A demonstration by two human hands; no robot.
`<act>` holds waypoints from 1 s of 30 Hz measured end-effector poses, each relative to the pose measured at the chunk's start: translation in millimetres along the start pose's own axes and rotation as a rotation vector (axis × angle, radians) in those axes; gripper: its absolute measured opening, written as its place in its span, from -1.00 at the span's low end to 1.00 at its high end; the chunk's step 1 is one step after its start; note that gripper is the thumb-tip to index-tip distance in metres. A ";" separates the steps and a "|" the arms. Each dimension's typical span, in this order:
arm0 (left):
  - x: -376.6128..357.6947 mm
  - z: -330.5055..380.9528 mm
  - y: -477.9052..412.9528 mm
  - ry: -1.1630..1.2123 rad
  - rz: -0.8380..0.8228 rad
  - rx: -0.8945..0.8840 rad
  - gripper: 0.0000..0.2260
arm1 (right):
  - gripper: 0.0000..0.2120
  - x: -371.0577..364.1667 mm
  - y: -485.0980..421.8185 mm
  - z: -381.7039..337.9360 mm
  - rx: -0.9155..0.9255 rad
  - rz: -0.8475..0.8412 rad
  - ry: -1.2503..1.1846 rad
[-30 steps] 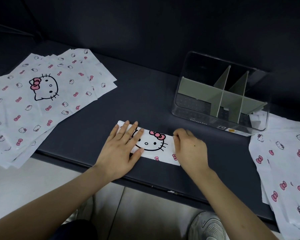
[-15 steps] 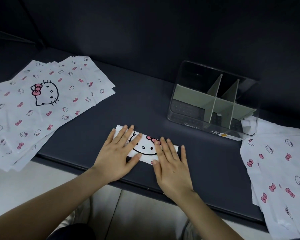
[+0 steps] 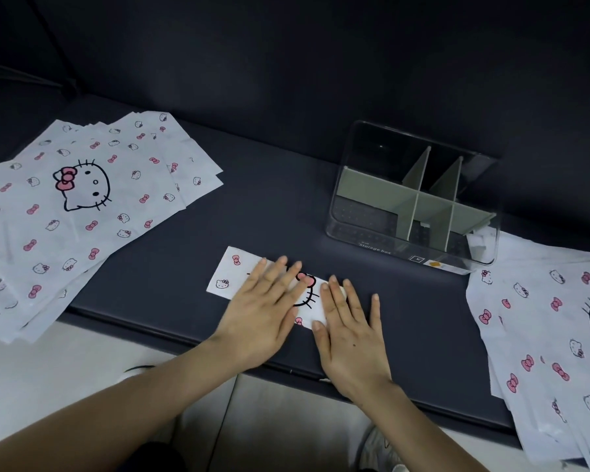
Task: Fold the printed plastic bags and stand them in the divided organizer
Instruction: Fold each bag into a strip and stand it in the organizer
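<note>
Bare dark table (image 3: pixel 252 206) is lying open between the left pile (image 3: pixel 82 233) and the right pile (image 3: pixel 542 318), the organizer (image 3: pixel 365 229) standing behind, and the folded bag (image 3: pixel 230 275) is sitting close to the table's near edge. It's showing as a narrow white strip with pink bows and a cat face, and the left hand (image 3: pixel 266 311) and right hand (image 3: pixel 351 332) are pressing it flat, fingers straight and spread.

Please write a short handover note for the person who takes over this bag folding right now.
Left hand and right hand: both open, pressing flat on the folded bag at the table edge.
Flat bags: left pile, right pile.
Organizer: behind the hands; no bag visibly stands inside.
Done: one bag folded to a strip.
To do: finish folding, stand it inside, then the piles.
</note>
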State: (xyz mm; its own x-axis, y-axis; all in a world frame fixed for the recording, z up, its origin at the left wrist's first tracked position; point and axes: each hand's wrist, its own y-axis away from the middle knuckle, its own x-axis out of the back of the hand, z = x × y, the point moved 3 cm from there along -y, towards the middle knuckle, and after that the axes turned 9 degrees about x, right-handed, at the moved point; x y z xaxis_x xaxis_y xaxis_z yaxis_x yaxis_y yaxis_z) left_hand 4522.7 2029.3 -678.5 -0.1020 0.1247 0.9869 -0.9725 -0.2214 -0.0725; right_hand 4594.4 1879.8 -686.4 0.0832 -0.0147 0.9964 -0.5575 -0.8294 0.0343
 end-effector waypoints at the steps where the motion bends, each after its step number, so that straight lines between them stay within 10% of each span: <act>1: -3.4 -3.2 0.4 0.006 -0.008 -0.026 -0.54 | -0.47 0.3 0.2 -0.2 -0.001 -0.010 0.000; 19: -5.4 -53.7 8.3 0.005 -0.034 0.037 -0.55 | -0.27 35.7 -20.6 6.1 -0.060 -0.043 -0.263; 30: -2.7 -65.2 -9.1 0.118 -0.061 -0.184 -0.57 | -0.86 53.1 -44.1 13.8 -0.205 -0.278 -0.449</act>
State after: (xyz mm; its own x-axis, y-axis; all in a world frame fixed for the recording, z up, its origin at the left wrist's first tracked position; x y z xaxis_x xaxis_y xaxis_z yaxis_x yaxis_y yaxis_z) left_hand 4518.2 2094.0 -689.8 -0.0547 0.2476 0.9673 -0.9983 -0.0307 -0.0486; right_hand 4634.8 1907.9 -636.1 0.5677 -0.0847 0.8188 -0.6101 -0.7111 0.3495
